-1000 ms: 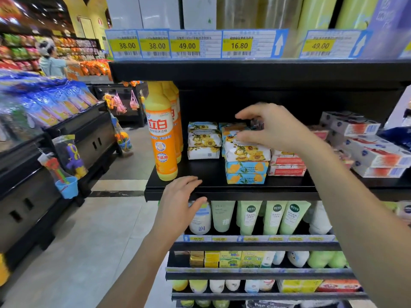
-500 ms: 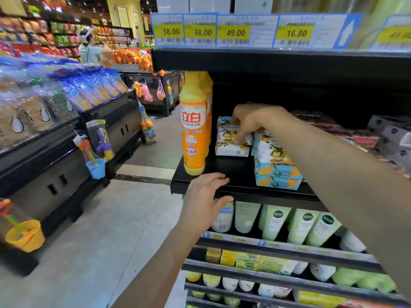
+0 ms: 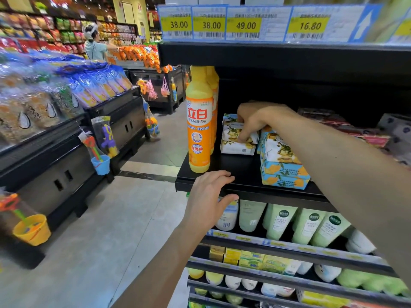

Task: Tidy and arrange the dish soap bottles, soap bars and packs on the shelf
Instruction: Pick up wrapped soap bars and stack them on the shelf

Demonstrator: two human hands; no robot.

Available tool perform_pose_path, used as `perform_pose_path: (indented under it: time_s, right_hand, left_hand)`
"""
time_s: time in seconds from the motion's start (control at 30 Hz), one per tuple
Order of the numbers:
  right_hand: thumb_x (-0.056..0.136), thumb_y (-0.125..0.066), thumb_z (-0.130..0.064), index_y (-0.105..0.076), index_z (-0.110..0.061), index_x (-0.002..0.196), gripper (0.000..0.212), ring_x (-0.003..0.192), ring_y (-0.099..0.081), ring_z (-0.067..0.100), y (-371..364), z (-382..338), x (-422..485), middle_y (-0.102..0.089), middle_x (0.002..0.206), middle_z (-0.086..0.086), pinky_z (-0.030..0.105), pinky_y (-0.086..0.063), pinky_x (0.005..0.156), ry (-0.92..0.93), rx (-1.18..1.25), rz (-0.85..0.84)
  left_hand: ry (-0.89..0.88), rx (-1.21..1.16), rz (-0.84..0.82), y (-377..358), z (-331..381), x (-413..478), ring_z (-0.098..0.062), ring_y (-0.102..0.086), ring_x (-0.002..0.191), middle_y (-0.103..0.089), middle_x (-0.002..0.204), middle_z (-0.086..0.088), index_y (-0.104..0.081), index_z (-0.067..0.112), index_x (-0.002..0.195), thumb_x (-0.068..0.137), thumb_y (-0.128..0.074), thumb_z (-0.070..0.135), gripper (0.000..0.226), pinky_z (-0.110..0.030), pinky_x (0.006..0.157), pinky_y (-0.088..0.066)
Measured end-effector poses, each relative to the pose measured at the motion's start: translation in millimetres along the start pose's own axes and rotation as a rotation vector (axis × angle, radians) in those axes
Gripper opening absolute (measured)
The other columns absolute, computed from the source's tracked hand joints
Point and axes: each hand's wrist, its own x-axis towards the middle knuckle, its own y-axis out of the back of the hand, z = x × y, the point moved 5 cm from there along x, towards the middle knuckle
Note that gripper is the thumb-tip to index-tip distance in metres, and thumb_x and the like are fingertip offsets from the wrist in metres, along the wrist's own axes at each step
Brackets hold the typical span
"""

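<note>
The step in hand looks like squaring up the small stack of white soap bars [image 3: 236, 148] at the centre of the frame. The right hand [image 3: 255, 121] reaches in from the right and sits on top of that stack, its fingers [image 3: 243, 135] curled down over the upper bars and gripping them; the thumb is hidden, so I cannot tell how firm the hold is. The stack stands on the black shelf [image 3: 240, 174], just right of the orange dish soap bottle [image 3: 198, 130] and just left of the blue packs [image 3: 285, 174], which lie stacked nearer the front edge. The left hand [image 3: 209, 196], at lower centre, rests on the shelf's front lip with fingers straight and loosely spread, thumb under the lip; it holds nothing.

The next move, as I judge it, calls for sliding or lifting the bars as one pile into line with their neighbours; the upper bars sit a little askew, so they may slip apart. The bottle is tall and close on the left and could be tipped by a careless nudge; the board overhead leaves little room to lift.

Red packs [image 3: 367, 135] lie at the right, partly behind the forearm; price tags [image 3: 243, 25] run along the top; pale tubes [image 3: 280, 221] hang on the shelf below; another person [image 3: 95, 44] stands at a display in the upper left.
</note>
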Motion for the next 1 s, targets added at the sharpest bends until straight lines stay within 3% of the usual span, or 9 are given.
perform_pose_path:
  time_s: [0.23, 0.33, 0.57, 0.67, 0.8, 0.9, 1.0]
  right_hand:
    - [0.075, -0.082, -0.044, -0.053, -0.018, 0.133, 0.07, 0.106, -0.057, 0.023, 18.7, 9.4, -21.1, -0.055, 0.127, 0.004, 0.036, -0.054, 0.081, 0.052, 0.119, 0.138]
    - [0.076, -0.081, -0.043, -0.052, -0.02, 0.137, 0.072, 0.105, -0.053, 0.02, 28.9, 9.7, -42.6, -0.05, 0.123, -0.001, 0.035, -0.05, 0.08, 0.088, 0.167, 0.226]
    - [0.074, -0.085, -0.035, -0.06, -0.016, 0.134, 0.068, 0.108, -0.056, 0.025, 26.9, -5.4, -117.0, -0.051, 0.124, 0.006, 0.043, -0.05, 0.096, 0.228, 0.27, 0.486]
    - [0.076, -0.084, -0.03, -0.058, -0.016, 0.138, 0.069, 0.112, -0.055, 0.022, 9.4, -10.2, -158.4, -0.049, 0.128, 0.004, 0.038, -0.046, 0.099, 0.258, 0.363, 0.573]
    - [0.075, -0.088, -0.02, -0.059, -0.017, 0.139, 0.07, 0.113, -0.046, 0.005, -30.1, -14.3, -207.1, -0.045, 0.126, -0.004, 0.003, -0.031, 0.096, 0.313, 0.5, 0.647]
    - [0.073, -0.091, -0.015, -0.06, -0.015, 0.139, 0.072, 0.118, -0.044, 0.002, -62.6, -18.9, -224.7, -0.045, 0.128, -0.005, 0.003, -0.033, 0.099, 0.348, 0.581, 0.663]
    - [0.075, -0.091, -0.015, -0.06, -0.015, 0.14, 0.072, 0.123, -0.046, 0.001, -88.7, -27.7, -231.7, -0.048, 0.131, -0.002, 0.01, -0.037, 0.103, 0.362, 0.696, 0.647]
  left_hand:
    - [0.002, -0.002, -0.001, 0.9, 0.4, -0.4, -0.01, -0.047, 0.135, -0.059, 0.143, 0.009, -0.063, 0.025, 0.138, 0.092, -0.073, 0.037, 0.048, -0.019, 0.111, -0.017]
    - [0.012, -0.011, -0.007, 1.6, 1.5, 0.4, -0.011, -0.047, 0.136, -0.059, 0.143, 0.009, -0.063, 0.025, 0.138, 0.092, -0.073, 0.036, 0.048, -0.021, 0.111, -0.019]
    - [0.051, -0.121, -0.017, 10.0, 5.8, -1.1, -0.007, -0.049, 0.133, -0.061, 0.14, 0.009, -0.063, 0.024, 0.137, 0.091, -0.077, 0.029, 0.048, -0.025, 0.117, -0.028]
    - [0.138, -0.394, -0.03, 25.9, 10.7, -10.3, 0.007, -0.053, 0.125, -0.064, 0.134, 0.016, -0.061, 0.027, 0.138, 0.089, -0.079, 0.025, 0.052, -0.024, 0.112, -0.043]
    - [0.269, -0.996, -0.054, 42.8, 24.4, -33.4, -0.019, -0.068, 0.119, -0.071, 0.128, 0.001, -0.053, 0.024, 0.142, 0.078, -0.08, 0.042, 0.071, -0.036, 0.1, -0.056]
    - [0.336, -1.289, -0.104, 47.0, 41.9, -47.2, -0.032, -0.068, 0.117, -0.069, 0.131, -0.011, -0.05, 0.014, 0.145, 0.075, -0.082, 0.059, 0.089, -0.043, 0.09, -0.059]
    - [0.376, -1.304, -0.112, 45.2, 53.4, -54.0, -0.031, -0.068, 0.119, -0.07, 0.13, -0.012, -0.055, 0.009, 0.139, 0.09, -0.07, 0.035, 0.057, -0.041, 0.09, -0.06]
